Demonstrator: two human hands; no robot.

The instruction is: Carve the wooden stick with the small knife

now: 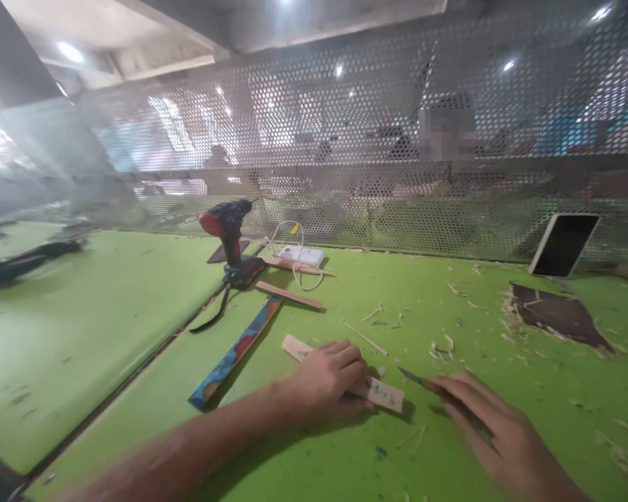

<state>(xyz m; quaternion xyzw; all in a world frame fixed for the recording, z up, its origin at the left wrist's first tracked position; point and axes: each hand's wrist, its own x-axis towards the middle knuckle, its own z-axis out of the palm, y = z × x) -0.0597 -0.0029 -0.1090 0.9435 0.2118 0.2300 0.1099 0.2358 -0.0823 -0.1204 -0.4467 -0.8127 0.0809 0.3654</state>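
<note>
My left hand (332, 380) is closed over the middle of a flat, pale wooden strip (386, 395), its fingers wrapped across the top. Dark and green markings show on the strip's right end, while the hand hides its middle. To the right, my right hand (489, 425) grips a small knife (411, 376), whose thin pointed blade sticks out leftward. A gap separates the blade tip from the strip's right end. Left of my left forearm lies a blue and red painted strip (235, 355), apart from both hands.
A cordless drill (230, 240) stands beyond the strips, near a white power strip (302, 256) with a cable. A bare wooden strip (289, 295) lies before them. Brown sandpaper-like sheet (557, 315), a leaning phone (565, 244) and shavings are at right. Perforated mesh (345, 174) closes the back.
</note>
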